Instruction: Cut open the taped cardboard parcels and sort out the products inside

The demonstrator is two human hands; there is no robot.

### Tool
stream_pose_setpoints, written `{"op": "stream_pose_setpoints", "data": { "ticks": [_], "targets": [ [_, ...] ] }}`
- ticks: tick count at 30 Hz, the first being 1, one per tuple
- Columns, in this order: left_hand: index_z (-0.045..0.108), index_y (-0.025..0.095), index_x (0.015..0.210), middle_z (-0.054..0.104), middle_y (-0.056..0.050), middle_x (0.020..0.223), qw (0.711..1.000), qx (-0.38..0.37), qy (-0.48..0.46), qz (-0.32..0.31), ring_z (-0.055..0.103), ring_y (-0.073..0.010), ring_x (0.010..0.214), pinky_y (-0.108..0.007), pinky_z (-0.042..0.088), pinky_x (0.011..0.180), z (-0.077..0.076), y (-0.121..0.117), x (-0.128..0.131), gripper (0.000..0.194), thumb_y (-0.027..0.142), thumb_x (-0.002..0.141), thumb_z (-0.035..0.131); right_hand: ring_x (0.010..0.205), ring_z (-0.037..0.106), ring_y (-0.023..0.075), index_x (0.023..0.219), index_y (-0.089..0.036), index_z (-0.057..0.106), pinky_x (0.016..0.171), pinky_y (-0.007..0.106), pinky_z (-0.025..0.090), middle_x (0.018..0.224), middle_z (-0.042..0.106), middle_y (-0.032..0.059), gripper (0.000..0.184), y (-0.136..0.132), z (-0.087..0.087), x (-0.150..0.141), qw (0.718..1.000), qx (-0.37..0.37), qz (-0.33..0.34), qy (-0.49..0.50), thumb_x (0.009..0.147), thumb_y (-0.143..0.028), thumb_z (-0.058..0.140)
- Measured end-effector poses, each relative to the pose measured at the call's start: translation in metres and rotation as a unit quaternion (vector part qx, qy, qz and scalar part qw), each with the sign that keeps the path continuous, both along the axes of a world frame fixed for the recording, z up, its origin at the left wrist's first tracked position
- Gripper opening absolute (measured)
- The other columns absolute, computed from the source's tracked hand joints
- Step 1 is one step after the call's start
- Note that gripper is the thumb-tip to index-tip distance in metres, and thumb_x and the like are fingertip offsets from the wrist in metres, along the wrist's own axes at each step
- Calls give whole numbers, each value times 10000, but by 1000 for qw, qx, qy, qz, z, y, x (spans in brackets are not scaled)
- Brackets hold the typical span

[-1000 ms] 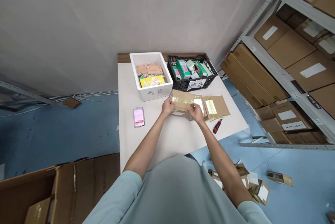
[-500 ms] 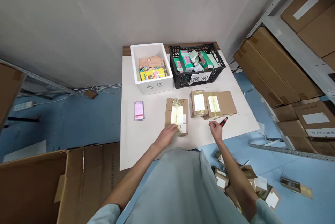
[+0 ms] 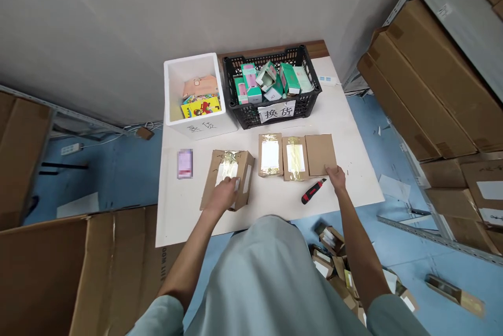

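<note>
A taped cardboard box (image 3: 210, 179) with a white label rests near the front left of the table, turned at an angle. My left hand (image 3: 223, 194) is closed on it from above, fingers over its top near the label. To the right, three cardboard boxes stand side by side: a taped one (image 3: 270, 155), a second taped one (image 3: 295, 159), and a plain-topped one (image 3: 320, 153). At the plain box's near right corner, my right hand (image 3: 337, 179) has its fingers closed. A red and black utility knife (image 3: 313, 191) lies on the table just left of that hand.
A white foam box (image 3: 204, 129) holding colourful packages and a black crate (image 3: 275, 113) holding green cartons stand at the back. A phone (image 3: 184, 163) lies on the left. Shelves with cartons (image 3: 436, 79) rise at right; opened boxes (image 3: 334, 260) litter the floor.
My left hand has shifted its box leftward and turned it. My right hand has moved from beside the knife to the plain box's corner. The right-hand boxes stand in a straighter row.
</note>
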State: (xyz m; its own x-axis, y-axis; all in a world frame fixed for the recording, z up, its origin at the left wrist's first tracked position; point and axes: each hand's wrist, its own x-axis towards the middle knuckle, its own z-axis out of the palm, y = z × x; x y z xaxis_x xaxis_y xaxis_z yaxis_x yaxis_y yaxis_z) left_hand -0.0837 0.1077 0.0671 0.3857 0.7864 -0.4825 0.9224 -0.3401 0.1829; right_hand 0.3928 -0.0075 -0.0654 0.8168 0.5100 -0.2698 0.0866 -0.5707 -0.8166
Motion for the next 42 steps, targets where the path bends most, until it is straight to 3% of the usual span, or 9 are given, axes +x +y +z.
{"op": "stream_pose_setpoints", "data": {
  "ticks": [6,10,13,17,21,25,34,38,42],
  "targets": [
    [618,168,1547,570,-210,1643,986,134,-96,12,522,-446,1528,-600,518,1209,-23,8,79,498,250,1058,569,1168,767,372,1252,-145,787,1117,539,572,1241,834,204,644,-2,-5,-12,997,2,75,-2,851,-649,774],
    [617,166,1582,670,-200,1555,990,123,-69,10,405,-533,1596,-696,463,1220,-35,-2,96,563,316,1039,634,1340,672,420,1419,-60,735,1204,594,501,1381,746,282,718,-2,2,-37,994,31,63,-79,979,-622,653],
    [623,168,1586,651,-198,1587,989,133,-68,14,376,-531,1623,-691,433,1250,-40,-9,94,583,339,1030,650,1481,547,425,1506,-115,709,1266,636,419,1537,628,279,634,3,12,-62,983,37,83,-160,1074,-546,539],
    [658,176,1545,640,-181,1605,986,145,-77,24,345,-526,1649,-690,402,1286,-46,-13,88,561,264,991,649,1546,472,409,1501,-214,733,1269,638,415,1635,558,222,514,6,27,-105,946,30,241,-217,1147,-479,471],
    [659,163,1541,621,-190,1625,984,151,-89,32,288,-535,1681,-736,341,1318,-54,-17,89,553,234,993,622,1669,292,466,1706,-161,521,1316,666,353,1783,419,246,713,-2,25,-136,882,-23,391,-263,1069,-428,696],
    [638,160,1569,594,-184,1661,982,161,-83,62,217,-525,1718,-737,338,1326,-60,-23,102,575,158,1002,543,1714,241,417,1771,-152,411,1356,622,330,1834,359,216,729,6,13,-125,863,-61,412,-287,1070,-212,601],
    [575,149,1635,545,-190,1718,980,148,-66,116,62,-510,1755,-799,140,1374,-61,-5,144,663,96,981,478,1680,277,436,1802,-170,342,1256,637,461,1811,382,235,764,102,15,-87,850,-96,418,-304,1061,-218,521],
    [585,132,1625,562,-220,1694,978,151,-73,124,144,-500,1749,-787,176,1377,-59,3,151,651,99,980,497,1738,146,414,1816,-147,279,1253,600,473,1876,253,210,790,93,16,-92,841,-113,425,-316,1060,-209,496],
    [575,152,1634,503,-203,1750,973,148,-145,98,244,-477,1731,-722,283,1378,-52,-3,124,611,257,1031,588,1756,75,425,1793,-78,287,1310,625,393,1880,186,259,793,71,20,-100,842,-107,418,-324,1065,-266,538]
  ]
}}
